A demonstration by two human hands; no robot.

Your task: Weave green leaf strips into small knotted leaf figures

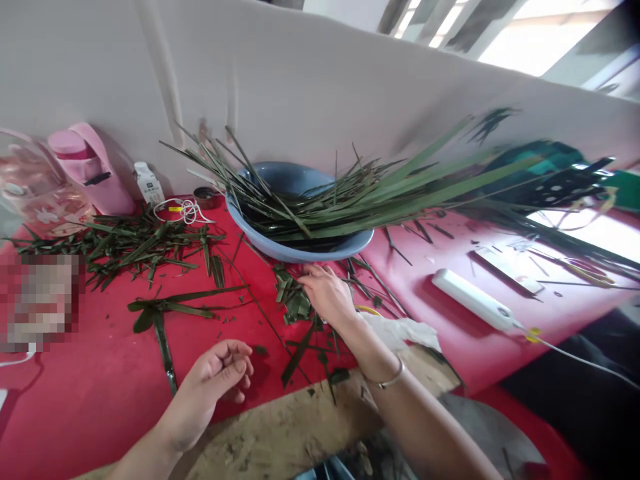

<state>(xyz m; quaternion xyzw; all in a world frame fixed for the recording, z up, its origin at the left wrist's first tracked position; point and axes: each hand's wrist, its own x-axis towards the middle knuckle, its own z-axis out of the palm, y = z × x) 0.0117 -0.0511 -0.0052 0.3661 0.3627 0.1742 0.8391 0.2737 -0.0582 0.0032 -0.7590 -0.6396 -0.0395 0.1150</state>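
Observation:
My left hand (223, 373) hovers over the near part of the red tabletop, fingers loosely curled, thumb apart, nothing visible in it. My right hand (326, 293), a bracelet on its wrist, reaches to a small heap of folded green leaf pieces (299, 303) just in front of the blue basin. Its fingers are partly spread at the heap's edge; I see nothing held in them. Long green leaf strips (320, 213) stick out of the basin (295, 252). Left of the heap lies a folded leaf figure (159, 307) with long tails. Loose leaf strips (297, 357) are scattered near my hands.
A big pile of folded leaf pieces (145, 243) lies at the left. Behind it stand a pink bottle holder (95, 170), a white bottle (149, 183) and a coiled white cable (187, 212). A white corded device (470, 300) and crumpled tissue (400, 330) lie to the right.

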